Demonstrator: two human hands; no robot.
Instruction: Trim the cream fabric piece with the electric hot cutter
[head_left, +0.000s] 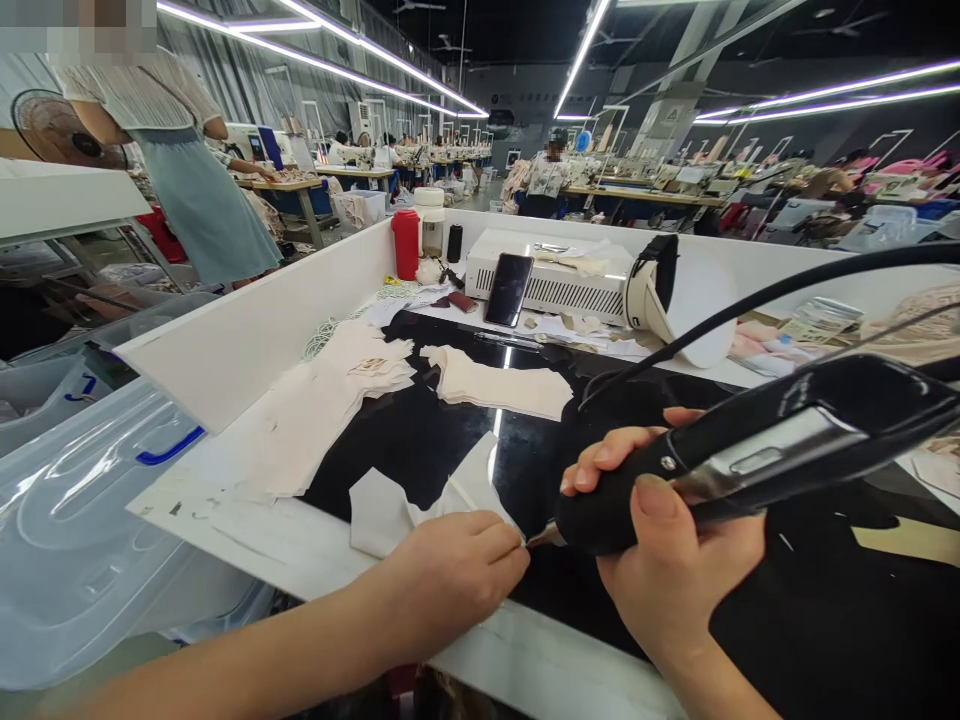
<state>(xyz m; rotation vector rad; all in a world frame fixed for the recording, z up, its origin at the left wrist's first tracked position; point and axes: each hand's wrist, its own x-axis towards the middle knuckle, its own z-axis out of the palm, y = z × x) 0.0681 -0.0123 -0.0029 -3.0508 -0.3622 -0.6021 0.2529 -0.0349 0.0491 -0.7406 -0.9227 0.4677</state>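
Note:
My left hand [457, 570] is closed, its fingers pinching the edge of a cream fabric piece [379, 510] at the front of the black work surface [600, 620]. My right hand [675, 550] wraps around a thick black corded hand tool [757, 440] with a silver lever along its side. The tool's thin pointed metal tip [545, 537] reaches the fabric edge right beside my left fingertips. Whether the tip touches the cloth I cannot tell. Beyond lie a stack of cut cream fabric pieces [499, 385] and a larger stack of pale fabric pieces [330, 400] to the left.
A phone [509, 290] leans on a white vented box [570, 275]. A red cup [406, 245] stands behind. The tool's black cable [795, 275] arcs across the right. Clear plastic bins [82, 540] are at the left, and a person in a blue-green skirt [199, 200] stands beyond.

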